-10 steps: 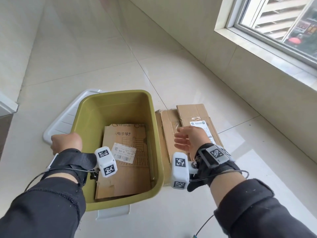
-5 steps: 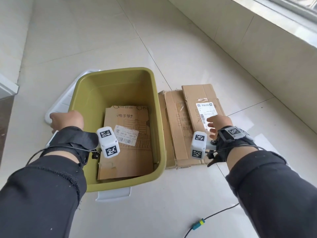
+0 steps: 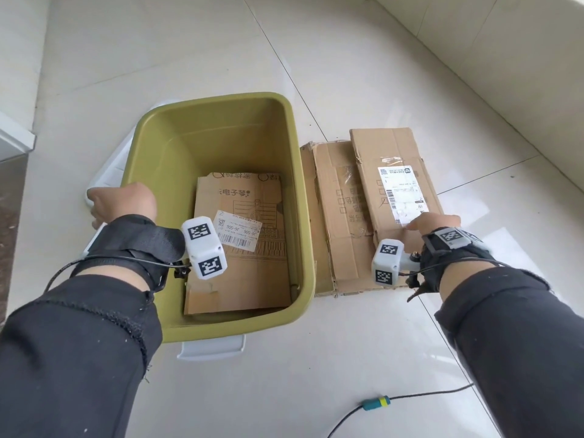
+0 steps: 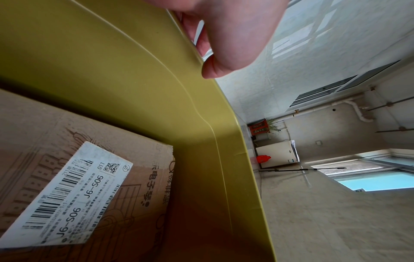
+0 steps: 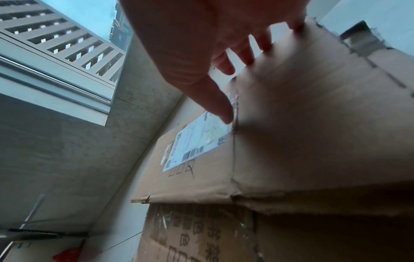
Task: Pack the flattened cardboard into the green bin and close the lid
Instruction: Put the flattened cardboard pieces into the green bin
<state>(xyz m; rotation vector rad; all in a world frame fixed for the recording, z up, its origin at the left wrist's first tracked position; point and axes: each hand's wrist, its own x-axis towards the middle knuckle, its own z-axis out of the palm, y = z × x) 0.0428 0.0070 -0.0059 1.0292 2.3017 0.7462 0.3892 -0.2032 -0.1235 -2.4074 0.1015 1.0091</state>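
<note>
The fingers (image 5: pixel 226 62) of the right hand (image 3: pixel 434 223) are spread and nearly straight, their tips touching the top sheet of flattened cardboard (image 3: pixel 395 184) near its white shipping label (image 3: pixel 399 191); nothing is curled round the sheet. That sheet lies on a second flattened box (image 3: pixel 338 213) on the tiled floor (image 3: pixel 347 358), and the stack sits just beside the right wall of the green bin (image 3: pixel 218 121). The left hand (image 3: pixel 124 202) rests on the bin's left rim, its thumb (image 4: pixel 215 69) lying along the rim's outer edge in the left wrist view, with the other fingers curled below the rim, gripping it. One piece of printed cardboard (image 3: pixel 243 267) with a barcode label (image 3: pixel 237 230) already lies flat in the bottom of the bin. The white lid (image 3: pixel 107 175) lies on the floor on the bin's left side, partly hidden by it. A cable with a teal connector (image 3: pixel 376 403) trails across the floor nearby.
</note>
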